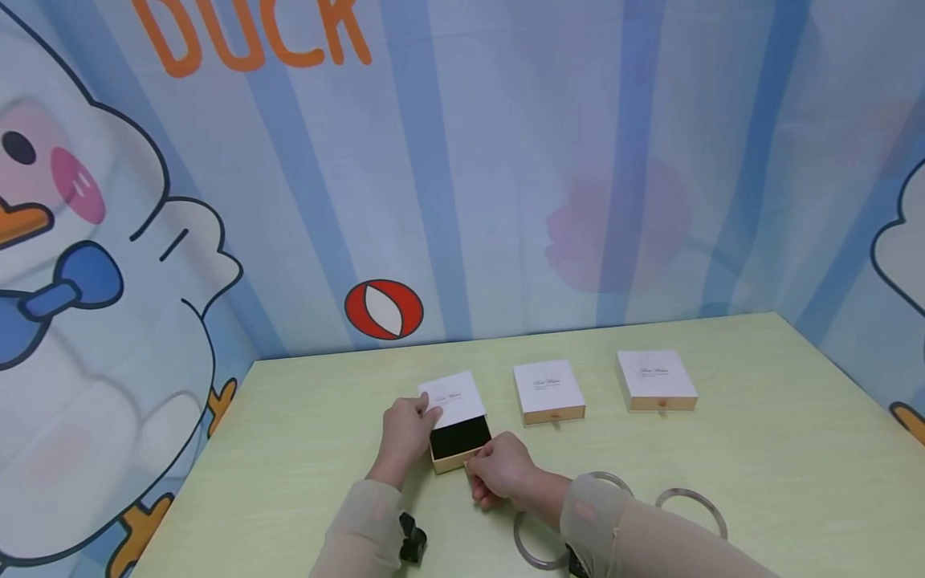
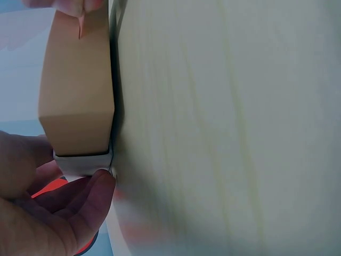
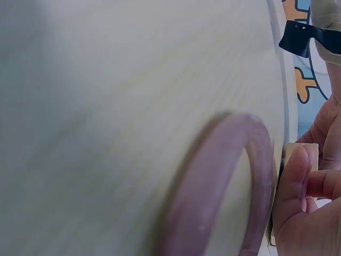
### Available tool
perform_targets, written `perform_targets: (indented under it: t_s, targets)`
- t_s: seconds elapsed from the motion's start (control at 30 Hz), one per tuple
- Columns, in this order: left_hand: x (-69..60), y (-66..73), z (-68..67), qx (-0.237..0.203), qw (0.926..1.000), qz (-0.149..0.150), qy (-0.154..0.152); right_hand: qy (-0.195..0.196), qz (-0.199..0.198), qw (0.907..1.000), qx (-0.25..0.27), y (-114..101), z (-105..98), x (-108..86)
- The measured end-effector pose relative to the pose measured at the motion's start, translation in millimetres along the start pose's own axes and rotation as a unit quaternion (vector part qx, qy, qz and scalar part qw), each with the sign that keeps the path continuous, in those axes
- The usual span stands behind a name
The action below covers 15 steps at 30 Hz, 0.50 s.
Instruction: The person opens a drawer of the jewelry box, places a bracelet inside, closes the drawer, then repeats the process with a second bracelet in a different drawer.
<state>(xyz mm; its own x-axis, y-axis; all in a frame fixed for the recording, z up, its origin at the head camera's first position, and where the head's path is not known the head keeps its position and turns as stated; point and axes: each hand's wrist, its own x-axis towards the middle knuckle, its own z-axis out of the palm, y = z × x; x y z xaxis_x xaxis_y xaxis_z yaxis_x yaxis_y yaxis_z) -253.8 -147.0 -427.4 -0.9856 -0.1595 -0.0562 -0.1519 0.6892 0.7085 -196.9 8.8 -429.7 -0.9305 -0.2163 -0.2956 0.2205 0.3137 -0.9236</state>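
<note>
Gaps between boxes (image 1: 549,387), bangles (image 3: 210,176) obstructing in front

Beige sleeves (image 1: 364,522) bear black mounts (image 1: 413,541) near the wrists

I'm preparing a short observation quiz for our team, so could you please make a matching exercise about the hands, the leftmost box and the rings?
Column 1
1. Left hand
2. Right hand
3. Leftmost box
4. Rings

Column 2
A. Pinches the pull tab
B. On the table, near the right sleeve
C. Grips the white cover
D. Partly open, black interior showing

Pairs: 1-C, 2-A, 3-D, 4-B
</note>
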Motion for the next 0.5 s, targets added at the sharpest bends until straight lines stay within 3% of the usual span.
perform_targets:
  t_s: [0.5]
  targets:
    - [-0.9,1.6,0.4,0.001,1.0000,-0.004,0.000,-0.004,0.000,1.0000,0.008,-0.2,-0.7,-3.3]
